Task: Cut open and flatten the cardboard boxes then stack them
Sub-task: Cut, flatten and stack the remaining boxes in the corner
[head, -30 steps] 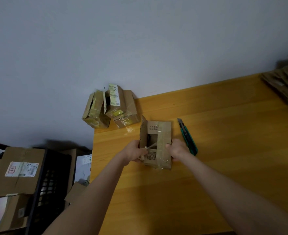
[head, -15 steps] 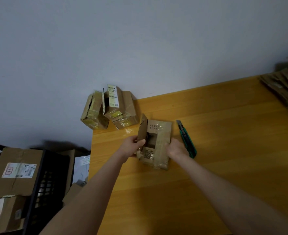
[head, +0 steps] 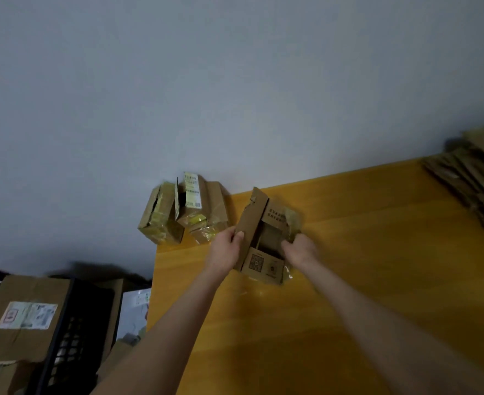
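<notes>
A small brown cardboard box (head: 263,262) with printed codes sits on the wooden table (head: 377,252), its top flaps spread apart and its inside showing. My left hand (head: 226,246) pinches the raised left flap. My right hand (head: 300,248) grips the tape-covered right flap. Three taped boxes (head: 183,212) lean against the wall at the table's far left corner. A stack of flattened cardboard (head: 474,183) lies at the far right. The knife is out of sight, hidden behind the box and my right hand.
Left of the table, below its edge, a black plastic crate (head: 72,337) stands among larger cardboard boxes (head: 21,317) with shipping labels. The table's left edge runs close to my left forearm. A plain grey wall stands behind the table.
Both hands have pulled the box's flaps wider apart, so its inside now shows. The green knife seen beside the box earlier is hidden now. The view has shifted slightly.
</notes>
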The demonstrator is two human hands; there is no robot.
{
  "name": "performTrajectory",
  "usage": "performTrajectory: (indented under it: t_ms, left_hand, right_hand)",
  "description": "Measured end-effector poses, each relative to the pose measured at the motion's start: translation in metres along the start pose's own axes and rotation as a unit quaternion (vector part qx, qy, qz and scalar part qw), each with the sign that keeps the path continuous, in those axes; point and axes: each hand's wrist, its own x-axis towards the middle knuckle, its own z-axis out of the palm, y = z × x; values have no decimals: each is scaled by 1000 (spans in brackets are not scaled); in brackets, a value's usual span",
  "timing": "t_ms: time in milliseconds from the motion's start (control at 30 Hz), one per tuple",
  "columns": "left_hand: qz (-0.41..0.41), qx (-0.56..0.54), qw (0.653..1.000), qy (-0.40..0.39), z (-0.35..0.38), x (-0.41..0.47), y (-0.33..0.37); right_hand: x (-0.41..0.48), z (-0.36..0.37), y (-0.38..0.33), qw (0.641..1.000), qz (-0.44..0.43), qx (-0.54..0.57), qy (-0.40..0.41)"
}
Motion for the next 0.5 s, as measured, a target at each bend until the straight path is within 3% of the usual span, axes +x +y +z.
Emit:
performTrajectory:
  t_ms: [333, 500]
  left_hand:
    - [7, -97, 995, -2, -17, -3, 33]
    - [23, -26, 998, -46, -27, 7, 35]
  right_hand:
    - [-20, -52, 0, 979, -39, 196, -25]
    - [-31, -60, 10, 969, -41, 223, -96]
